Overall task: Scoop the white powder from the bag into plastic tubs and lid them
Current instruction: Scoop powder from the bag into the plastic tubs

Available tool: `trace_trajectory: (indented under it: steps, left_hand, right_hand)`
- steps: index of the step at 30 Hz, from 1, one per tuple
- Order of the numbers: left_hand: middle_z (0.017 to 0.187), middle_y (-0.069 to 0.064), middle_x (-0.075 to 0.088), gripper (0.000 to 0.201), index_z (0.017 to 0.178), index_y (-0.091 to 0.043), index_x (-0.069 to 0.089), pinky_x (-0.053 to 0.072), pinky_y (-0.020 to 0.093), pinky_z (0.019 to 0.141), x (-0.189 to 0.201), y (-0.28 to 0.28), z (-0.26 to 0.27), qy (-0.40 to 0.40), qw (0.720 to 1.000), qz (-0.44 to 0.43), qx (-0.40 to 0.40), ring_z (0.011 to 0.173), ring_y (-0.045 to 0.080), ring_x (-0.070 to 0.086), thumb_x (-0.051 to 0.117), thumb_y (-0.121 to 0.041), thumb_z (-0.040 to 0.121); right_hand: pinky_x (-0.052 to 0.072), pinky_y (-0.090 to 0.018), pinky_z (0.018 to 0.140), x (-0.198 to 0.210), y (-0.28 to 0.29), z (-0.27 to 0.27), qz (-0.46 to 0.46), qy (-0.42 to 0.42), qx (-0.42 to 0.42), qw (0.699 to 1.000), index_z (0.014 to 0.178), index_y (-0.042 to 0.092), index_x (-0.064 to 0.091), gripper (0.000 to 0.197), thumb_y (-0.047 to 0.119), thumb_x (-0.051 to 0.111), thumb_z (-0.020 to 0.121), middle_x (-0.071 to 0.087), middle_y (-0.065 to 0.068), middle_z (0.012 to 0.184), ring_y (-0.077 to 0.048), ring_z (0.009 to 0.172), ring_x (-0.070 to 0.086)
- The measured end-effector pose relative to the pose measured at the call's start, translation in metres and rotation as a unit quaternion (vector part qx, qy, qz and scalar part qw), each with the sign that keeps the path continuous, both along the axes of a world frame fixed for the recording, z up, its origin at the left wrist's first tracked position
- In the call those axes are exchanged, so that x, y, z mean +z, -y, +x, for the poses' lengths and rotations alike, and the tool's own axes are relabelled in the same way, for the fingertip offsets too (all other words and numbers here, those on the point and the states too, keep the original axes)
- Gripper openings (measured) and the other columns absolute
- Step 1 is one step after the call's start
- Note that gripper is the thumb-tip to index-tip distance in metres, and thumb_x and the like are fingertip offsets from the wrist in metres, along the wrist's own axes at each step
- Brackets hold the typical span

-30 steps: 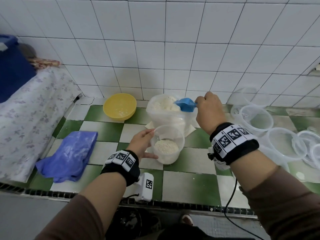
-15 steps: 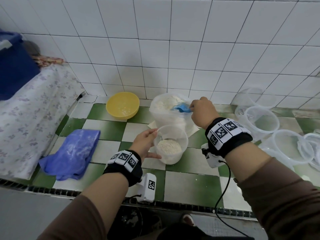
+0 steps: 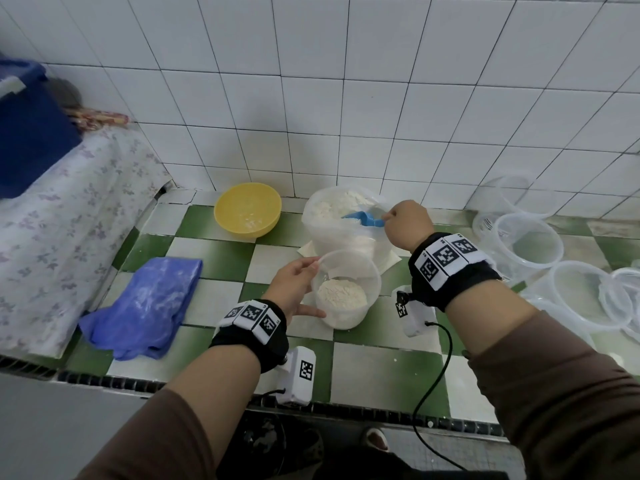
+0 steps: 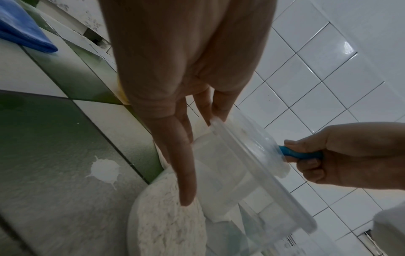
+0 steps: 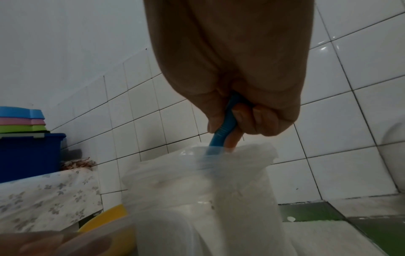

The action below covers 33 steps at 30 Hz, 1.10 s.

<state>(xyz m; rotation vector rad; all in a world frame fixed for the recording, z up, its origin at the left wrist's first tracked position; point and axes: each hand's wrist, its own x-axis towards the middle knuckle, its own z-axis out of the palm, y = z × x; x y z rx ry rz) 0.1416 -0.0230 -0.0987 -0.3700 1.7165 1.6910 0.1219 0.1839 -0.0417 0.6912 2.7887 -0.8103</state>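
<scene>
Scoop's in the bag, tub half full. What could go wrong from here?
1. The left hand only steadies the tilted tub with straight fingers; a bump from the scoop may tip it.
2. The carry from bag to tub crosses open counter, which already shows a powder splat, so more spill is likely.
3. The bag's limp rim could snag the scoop in the right hand.

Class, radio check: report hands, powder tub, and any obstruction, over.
Right hand grips blue plastic scoop inside white powder bag. Left hand steadies clear plastic tub, part-filled, unlidded. Nothing in the way.
</scene>
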Motion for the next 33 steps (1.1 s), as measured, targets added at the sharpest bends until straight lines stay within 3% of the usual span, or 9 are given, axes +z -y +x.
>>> trace_trajectory:
  steps: [3, 9, 13, 16, 20, 23, 29, 31, 33]
  left_hand:
    - [0.121, 0.004, 0.057, 0.03, 0.126, -0.019, 0.056, 0.059, 0.052, 0.063, 0.001, 0.0, 0.0, 0.003, 1.0, -0.004, 0.0, 0.114, 0.031, 0.055, 0.051, -0.028, 0.098]
    - [0.124, 0.005, 0.056, 0.032, 0.128, -0.019, 0.055, 0.059, 0.052, 0.064, 0.0, -0.001, -0.001, 0.003, 1.0, -0.004, -0.004, 0.114, 0.031, 0.055, 0.05, -0.028, 0.098]
    - [0.126, 0.004, 0.055, 0.032, 0.128, -0.02, 0.055, 0.059, 0.051, 0.064, 0.0, -0.001, -0.001, 0.005, 1.0, -0.009, -0.006, 0.115, 0.03, 0.054, 0.05, -0.029, 0.098]
    - [0.127, 0.003, 0.054, 0.033, 0.129, -0.02, 0.054, 0.059, 0.052, 0.066, 0.0, -0.001, -0.001, 0.004, 1.0, -0.015, -0.005, 0.116, 0.029, 0.053, 0.05, -0.029, 0.098]
    - [0.129, 0.004, 0.054, 0.032, 0.128, -0.021, 0.054, 0.059, 0.053, 0.067, -0.002, -0.001, 0.0, 0.002, 1.0, -0.016, -0.005, 0.118, 0.03, 0.052, 0.05, -0.03, 0.098]
    - [0.129, 0.005, 0.054, 0.032, 0.128, -0.021, 0.055, 0.059, 0.053, 0.066, -0.003, 0.0, -0.001, -0.001, 1.0, -0.014, -0.006, 0.118, 0.031, 0.052, 0.05, -0.03, 0.098]
    - [0.13, 0.007, 0.053, 0.028, 0.123, -0.022, 0.057, 0.059, 0.054, 0.065, -0.006, -0.002, -0.001, -0.011, 1.0, -0.02, -0.005, 0.117, 0.032, 0.053, 0.05, -0.03, 0.098]
    - [0.131, 0.007, 0.052, 0.027, 0.123, -0.022, 0.057, 0.059, 0.054, 0.065, -0.007, -0.002, -0.001, -0.011, 1.0, -0.02, -0.004, 0.118, 0.033, 0.052, 0.05, -0.03, 0.098]
    - [0.131, 0.007, 0.052, 0.028, 0.123, -0.022, 0.057, 0.058, 0.055, 0.066, -0.008, -0.002, -0.001, -0.012, 1.0, -0.023, -0.005, 0.118, 0.033, 0.052, 0.05, -0.03, 0.098]
  right_hand:
    - [0.036, -0.025, 0.053, -0.002, -0.002, -0.001, -0.025, 0.001, -0.026, 0.999, 0.107, -0.009, 0.062, 0.029, 0.01, 0.044, 0.095, 0.056, -0.015, 0.087, -0.024, 0.079, 0.049]
    - [0.037, -0.028, 0.068, -0.008, -0.006, -0.001, -0.08, -0.005, -0.075, 0.994, 0.11, -0.011, 0.06, 0.031, 0.012, 0.046, 0.094, 0.064, -0.021, 0.104, -0.023, 0.082, 0.05]
    - [0.031, -0.025, 0.05, -0.008, -0.003, 0.001, -0.108, -0.002, -0.098, 0.989, 0.107, -0.013, 0.06, 0.032, 0.012, 0.045, 0.094, 0.061, -0.021, 0.095, -0.019, 0.061, 0.043]
    - [0.03, -0.022, 0.049, -0.009, -0.004, 0.003, -0.118, 0.004, -0.093, 0.989, 0.105, -0.008, 0.059, 0.028, 0.013, 0.044, 0.094, 0.06, -0.017, 0.101, -0.013, 0.055, 0.035]
    - [0.032, -0.012, 0.032, -0.001, -0.003, 0.008, -0.09, 0.061, -0.07, 0.992, 0.119, -0.002, 0.054, 0.031, 0.007, 0.036, 0.095, 0.059, -0.015, 0.117, -0.012, 0.062, 0.043]
    - [0.035, -0.016, 0.042, 0.006, -0.002, 0.011, -0.068, 0.055, -0.071, 0.994, 0.126, 0.002, 0.05, 0.036, 0.004, 0.031, 0.096, 0.054, -0.015, 0.126, -0.02, 0.089, 0.051]
    - [0.027, -0.019, 0.049, 0.009, -0.001, 0.014, -0.092, 0.035, -0.09, 0.991, 0.13, 0.005, 0.048, 0.037, 0.005, 0.03, 0.097, 0.054, -0.014, 0.127, -0.022, 0.098, 0.052]
    - [0.029, -0.02, 0.051, 0.011, 0.0, 0.016, -0.095, 0.024, -0.082, 0.992, 0.131, 0.005, 0.047, 0.038, 0.005, 0.029, 0.097, 0.054, -0.015, 0.128, -0.026, 0.111, 0.054]
    - [0.038, -0.019, 0.055, 0.012, 0.0, 0.02, -0.114, 0.007, -0.086, 0.99, 0.13, 0.002, 0.048, 0.037, 0.007, 0.032, 0.097, 0.054, -0.018, 0.127, -0.025, 0.105, 0.057]
